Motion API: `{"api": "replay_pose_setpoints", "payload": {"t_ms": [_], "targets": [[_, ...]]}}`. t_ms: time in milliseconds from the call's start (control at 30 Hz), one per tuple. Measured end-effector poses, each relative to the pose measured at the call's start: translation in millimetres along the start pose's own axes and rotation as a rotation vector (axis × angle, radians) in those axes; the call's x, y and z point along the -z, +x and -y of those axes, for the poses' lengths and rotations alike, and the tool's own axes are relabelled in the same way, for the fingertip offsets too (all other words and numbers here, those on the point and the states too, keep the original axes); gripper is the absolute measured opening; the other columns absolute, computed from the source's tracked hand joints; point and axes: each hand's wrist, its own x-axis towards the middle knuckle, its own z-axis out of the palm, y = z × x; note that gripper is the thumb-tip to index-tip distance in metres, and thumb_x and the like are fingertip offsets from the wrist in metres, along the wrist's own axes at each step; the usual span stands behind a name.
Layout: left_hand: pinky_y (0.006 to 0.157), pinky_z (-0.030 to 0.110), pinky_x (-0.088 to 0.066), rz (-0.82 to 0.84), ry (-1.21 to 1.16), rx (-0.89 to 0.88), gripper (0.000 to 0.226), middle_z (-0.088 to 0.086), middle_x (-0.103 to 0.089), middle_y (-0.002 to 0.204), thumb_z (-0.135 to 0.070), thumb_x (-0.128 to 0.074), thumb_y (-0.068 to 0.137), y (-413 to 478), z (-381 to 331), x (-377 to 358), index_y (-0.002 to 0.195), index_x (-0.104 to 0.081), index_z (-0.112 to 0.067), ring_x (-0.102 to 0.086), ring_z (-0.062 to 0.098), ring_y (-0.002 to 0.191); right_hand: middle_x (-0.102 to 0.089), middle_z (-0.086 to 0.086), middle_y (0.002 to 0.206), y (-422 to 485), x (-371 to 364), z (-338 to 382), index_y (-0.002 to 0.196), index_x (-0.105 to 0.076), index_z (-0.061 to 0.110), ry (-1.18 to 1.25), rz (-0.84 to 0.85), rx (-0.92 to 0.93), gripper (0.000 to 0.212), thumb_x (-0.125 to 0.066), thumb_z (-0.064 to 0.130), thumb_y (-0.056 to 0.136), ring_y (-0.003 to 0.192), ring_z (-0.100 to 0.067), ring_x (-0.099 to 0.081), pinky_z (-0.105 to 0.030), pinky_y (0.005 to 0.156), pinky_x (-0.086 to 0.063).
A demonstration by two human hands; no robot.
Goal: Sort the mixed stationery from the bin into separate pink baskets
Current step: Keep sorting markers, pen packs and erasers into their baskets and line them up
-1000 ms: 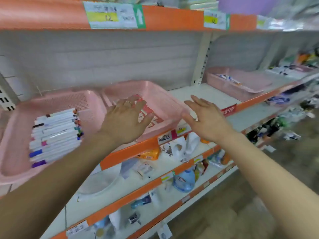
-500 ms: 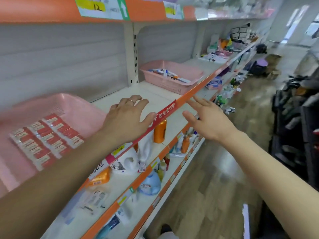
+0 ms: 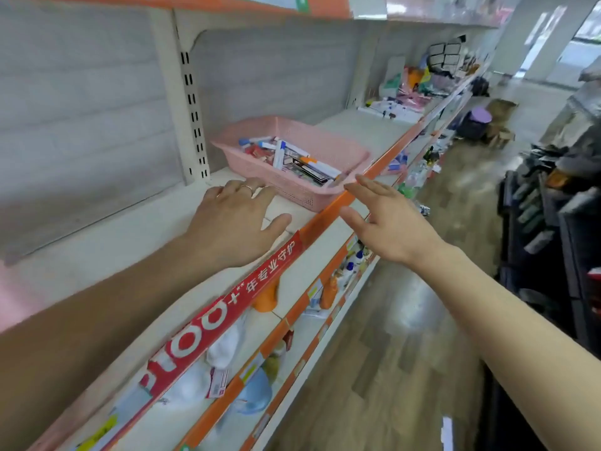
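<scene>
Pink perforated plastic basket (image 3: pixel 325 143) of mixed stationery (image 3: pixel 289 157): on white shelf (image 3: pixel 130 236), front corner at orange edge strip (image 3: pixel 328 213). Left hand (image 3: pixel 234 226) flat, fingers spread, just beside it; right hand (image 3: pixel 390 219) likewise, empty, over aisle.

the left edge cuts off a blurred pink basket (image 3: pixel 16 294), and far shelf goods (image 3: pixel 419 83) blur together.

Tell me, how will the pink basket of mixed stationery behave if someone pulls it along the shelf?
The pink basket looks like thin perforated plastic, so it probably flexes when gripped by one rim. It likely slides easily on the smooth shelf. The loose stationery lies in a jumble, so it may shift if tilted.
</scene>
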Motion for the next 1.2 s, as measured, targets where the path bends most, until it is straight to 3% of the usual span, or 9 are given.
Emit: {"api": "replay_pose_setpoints", "payload": {"t_ms": [333,600,767,833,900,967,1033,1100,1200], "targets": [[0.107,0.048,-0.037,-0.012,-0.024,0.061,0.067,0.006,-0.043,0.152,-0.061,-0.025,0.096,126,-8,-27,0.143,-0.046,-0.018,-0.043,0.032,0.134,-0.027,-0.002,0.161,104,-13,-67,0.15,-0.037,0.026,0.066,-0.015,0.024,0.056,-0.043,0.048,0.099,0.148,-0.023,-0.025,-0.049,0.118,-0.024],[0.11,0.047,-0.035,0.118,-0.004,0.151,0.06,0.009,-0.038,0.155,-0.055,-0.039,0.099,195,-15,-53,0.148,-0.038,-0.021,-0.04,0.034,0.136,-0.027,0.0,0.161,189,-25,-95,0.152,-0.033,0.025,0.101,0.092,0.181,0.057,-0.046,0.044,0.1,0.148,-0.02,-0.025,-0.037,0.12,-0.022],[0.095,0.042,-0.043,0.186,-0.013,0.333,0.049,0.01,-0.053,0.133,-0.052,-0.045,0.098,240,-21,-67,0.133,-0.047,-0.018,-0.05,0.033,0.121,-0.029,0.002,0.16,254,-37,-114,0.151,-0.033,0.027,0.062,0.168,0.308,0.056,-0.046,0.043,0.099,0.145,-0.023,-0.031,-0.044,0.115,-0.033],[0.081,0.04,-0.044,0.203,-0.068,0.421,0.035,0.011,-0.054,0.109,-0.052,-0.045,0.096,257,-18,-75,0.107,-0.052,-0.019,-0.053,0.033,0.106,-0.046,-0.006,0.148,276,-43,-122,0.141,-0.046,0.022,0.091,0.198,0.353,0.046,-0.048,0.037,0.098,0.132,-0.03,-0.045,-0.044,0.106,-0.042],[0.072,0.035,-0.039,0.228,-0.1,0.513,0.027,0.005,-0.047,0.093,-0.048,-0.046,0.094,272,-14,-84,0.09,-0.047,-0.021,-0.055,0.03,0.095,-0.063,-0.009,0.114,294,-52,-126,0.113,-0.061,0.017,0.115,0.208,0.386,0.027,-0.048,0.034,0.096,0.104,-0.031,-0.06,-0.042,0.086,-0.051],[0.073,0.035,-0.044,0.238,-0.135,0.607,0.029,0.005,-0.049,0.093,-0.047,-0.047,0.092,285,-13,-89,0.096,-0.049,-0.018,-0.057,0.03,0.095,-0.065,-0.004,0.084,310,-61,-127,0.088,-0.063,0.017,0.093,0.259,0.363,0.026,-0.049,0.039,0.094,0.077,-0.023,-0.063,-0.034,0.068,-0.053],[0.085,0.044,-0.052,0.246,-0.155,0.693,0.042,0.008,-0.055,0.105,-0.049,-0.05,0.09,296,-13,-97,0.116,-0.049,-0.016,-0.057,0.033,0.103,-0.056,0.001,0.065,321,-69,-125,0.07,-0.056,0.017,0.045,0.32,0.345,0.034,-0.051,0.042,0.092,0.063,-0.018,-0.059,-0.027,0.057,-0.044],[0.091,0.051,-0.051,0.258,-0.165,0.762,0.052,0.011,-0.056,0.113,-0.046,-0.053,0.093,302,-14,-105,0.132,-0.041,-0.014,-0.056,0.034,0.108,-0.049,0.001,0.062,328,-78,-123,0.067,-0.048,0.017,-0.015,0.369,0.383,0.039,-0.05,0.046,0.092,0.066,-0.022,-0.059,-0.028,0.06,-0.041],[0.078,0.042,-0.048,0.269,-0.183,0.808,0.045,0.001,-0.051,0.092,-0.035,-0.055,0.097,311,-16,-118,0.132,-0.04,-0.011,-0.056,0.026,0.09,-0.051,0.0,0.072,329,-85,-121,0.076,-0.048,0.016,-0.091,0.44,0.432,0.041,-0.052,0.054,0.093,0.078,-0.026,-0.057,-0.029,0.066,-0.04]]}}
